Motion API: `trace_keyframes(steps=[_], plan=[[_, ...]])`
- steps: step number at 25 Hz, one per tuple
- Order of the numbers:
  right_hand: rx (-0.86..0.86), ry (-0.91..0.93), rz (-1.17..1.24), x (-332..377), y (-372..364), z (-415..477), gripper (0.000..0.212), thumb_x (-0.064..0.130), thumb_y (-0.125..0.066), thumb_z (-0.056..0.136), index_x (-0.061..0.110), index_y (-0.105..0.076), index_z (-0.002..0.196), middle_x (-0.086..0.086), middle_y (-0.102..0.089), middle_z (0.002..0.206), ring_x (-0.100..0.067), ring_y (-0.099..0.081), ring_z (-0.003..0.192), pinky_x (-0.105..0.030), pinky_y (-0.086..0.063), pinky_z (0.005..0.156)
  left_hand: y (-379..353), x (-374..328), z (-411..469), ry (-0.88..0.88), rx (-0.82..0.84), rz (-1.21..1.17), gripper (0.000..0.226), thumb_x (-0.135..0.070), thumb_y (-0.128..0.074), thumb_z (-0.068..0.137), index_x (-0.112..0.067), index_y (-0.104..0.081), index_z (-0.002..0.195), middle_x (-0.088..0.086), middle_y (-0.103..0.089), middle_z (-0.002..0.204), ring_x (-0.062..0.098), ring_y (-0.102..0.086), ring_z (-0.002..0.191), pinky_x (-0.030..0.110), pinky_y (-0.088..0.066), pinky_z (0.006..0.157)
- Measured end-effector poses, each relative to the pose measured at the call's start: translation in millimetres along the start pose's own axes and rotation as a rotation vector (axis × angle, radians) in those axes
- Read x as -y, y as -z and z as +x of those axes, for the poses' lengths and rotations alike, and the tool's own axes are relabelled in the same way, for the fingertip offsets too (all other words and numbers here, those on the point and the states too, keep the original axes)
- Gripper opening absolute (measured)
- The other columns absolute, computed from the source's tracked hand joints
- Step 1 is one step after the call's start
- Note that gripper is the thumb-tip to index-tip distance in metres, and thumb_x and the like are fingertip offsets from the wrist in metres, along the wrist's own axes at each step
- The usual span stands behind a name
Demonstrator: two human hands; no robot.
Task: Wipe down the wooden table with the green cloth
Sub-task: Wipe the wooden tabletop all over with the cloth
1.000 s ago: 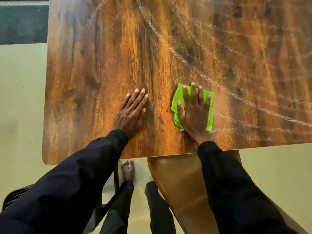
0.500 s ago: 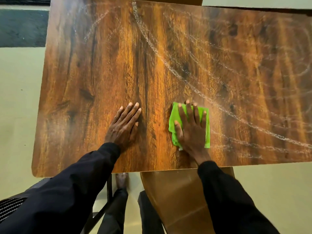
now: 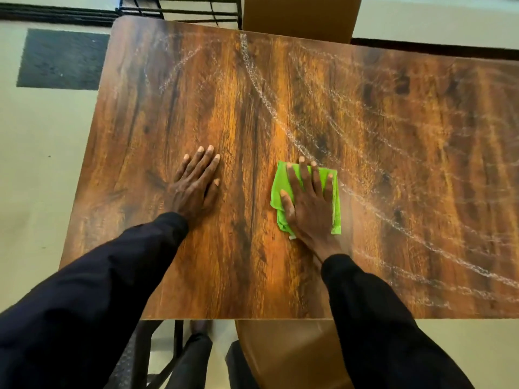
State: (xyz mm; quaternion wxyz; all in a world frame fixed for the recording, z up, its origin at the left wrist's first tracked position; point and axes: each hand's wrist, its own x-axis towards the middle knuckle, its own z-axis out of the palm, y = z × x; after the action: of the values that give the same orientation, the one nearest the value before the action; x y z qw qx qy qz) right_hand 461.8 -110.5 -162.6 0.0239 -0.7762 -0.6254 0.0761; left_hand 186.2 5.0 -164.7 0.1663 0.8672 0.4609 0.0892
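Pressing cloth (image 3: 334, 189) flat under my spread right hand (image 3: 310, 209); left hand (image 3: 193, 183) flat, bracing surface (image 3: 224, 262); should overlap strokes across streaks (image 3: 393, 217).

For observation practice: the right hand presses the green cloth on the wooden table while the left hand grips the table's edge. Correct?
No: the head view shows the left hand flat on the wooden table, away from its edge. The rest stands.

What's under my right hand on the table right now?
The green cloth lies under the right hand, pressed flat on the wooden table. Its edges show around the straight fingers. Its middle and the wood beneath it are covered.
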Motion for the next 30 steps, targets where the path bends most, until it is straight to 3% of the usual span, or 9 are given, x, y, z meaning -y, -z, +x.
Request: trace_keyframes(steps=[2,8,12,14,18,22,25,28,30], plan=[[-0.011,-0.021,0.007,22.7,-1.5,40.8,0.068,0.053,-0.03,0.113,0.026,-0.022,0.175,-0.007,-0.011,0.184,-0.034,-0.007,0.171,-0.063,-0.002,0.135,-3.2,0.4,2.2,-0.002,-0.014,0.001,0.058,-0.031,-0.036,0.111,-0.009,-0.031,0.164,0.012,-0.022,0.174,0.027,-0.017,0.164,0.049,-0.014,0.135],[0.031,0.255,0.005,30.0,-4.7,32.0,0.069,0.051,-0.034,0.112,0.024,-0.023,0.174,-0.008,-0.011,0.184,-0.034,-0.007,0.171,-0.068,-0.011,0.133,4.1,0.1,4.8,-0.003,-0.039,-0.001,0.056,-0.03,-0.036,0.11,-0.008,-0.039,0.161,0.012,-0.029,0.171,0.03,-0.024,0.161,0.051,-0.022,0.132],[0.001,0.022,0.009,41.2,2.5,103.3,0.069,0.054,-0.025,0.113,0.024,-0.02,0.175,-0.008,-0.01,0.184,-0.035,-0.009,0.17,-0.064,-0.003,0.135,-1.5,3.5,4.7,0.002,-0.043,0.006,0.055,-0.029,-0.041,0.111,-0.009,-0.039,0.162,0.01,-0.029,0.172,0.029,-0.023,0.162,0.05,-0.021,0.133],[0.018,0.031,-0.003,65.7,2.0,121.8,0.07,0.054,-0.027,0.113,0.025,-0.016,0.176,-0.007,-0.006,0.184,-0.034,-0.005,0.171,-0.064,-0.002,0.135,-2.7,5.5,5.1,0.0,-0.047,0.017,0.055,-0.025,-0.049,0.11,-0.011,-0.038,0.162,0.009,-0.028,0.172,0.028,-0.023,0.162,0.05,-0.023,0.132],[0.042,0.271,-0.017,64.9,-8.5,72.2,0.071,0.054,-0.03,0.112,0.024,-0.017,0.176,-0.006,-0.005,0.185,-0.032,-0.001,0.171,-0.067,-0.009,0.134,-4.1,5.0,6.4,-0.003,-0.106,0.004,0.053,-0.028,-0.043,0.11,-0.01,-0.043,0.16,0.01,-0.034,0.17,0.028,-0.029,0.16,0.052,-0.029,0.13],[0.001,0.115,-0.027,18.8,-3.2,63.3,0.07,0.052,-0.031,0.112,0.023,-0.02,0.175,-0.007,-0.008,0.184,-0.033,-0.005,0.171,-0.067,-0.007,0.134,-5.0,5.6,7.4,-0.006,-0.115,0.001,0.055,-0.03,-0.038,0.109,-0.009,-0.045,0.159,0.01,-0.035,0.17,0.029,-0.031,0.16,0.053,-0.029,0.129],[-0.009,-0.028,-0.022,34.1,1.9,100.8,0.069,0.053,-0.03,0.114,0.023,-0.019,0.175,-0.009,-0.01,0.184,-0.036,-0.009,0.17,-0.064,-0.002,0.135,-2.8,6.0,5.8,-0.012,-0.107,-0.015,0.054,-0.029,-0.039,0.109,-0.009,-0.043,0.16,0.01,-0.033,0.17,0.029,-0.029,0.16,0.052,-0.027,0.13],[-0.014,0.076,0.008,61.9,-3.1,88.8,0.07,0.051,-0.037,0.113,0.023,-0.02,0.175,-0.008,-0.009,0.184,-0.035,-0.005,0.171,-0.065,-0.003,0.135,-1.6,4.3,6.0,-0.011,-0.115,-0.013,0.053,-0.025,-0.045,0.109,-0.008,-0.044,0.159,0.01,-0.035,0.17,0.029,-0.03,0.16,0.052,-0.027,0.13],[0.008,0.201,0.012,67.4,-14.1,33.3,0.072,0.051,-0.04,0.112,0.023,-0.02,0.175,-0.008,-0.007,0.184,-0.034,-0.002,0.171,-0.067,-0.006,0.134,-2.3,4.1,4.7,-0.008,-0.124,-0.034,0.053,-0.024,-0.046,0.108,-0.008,-0.045,0.159,0.011,-0.036,0.169,0.029,-0.031,0.159,0.053,-0.027,0.13]])
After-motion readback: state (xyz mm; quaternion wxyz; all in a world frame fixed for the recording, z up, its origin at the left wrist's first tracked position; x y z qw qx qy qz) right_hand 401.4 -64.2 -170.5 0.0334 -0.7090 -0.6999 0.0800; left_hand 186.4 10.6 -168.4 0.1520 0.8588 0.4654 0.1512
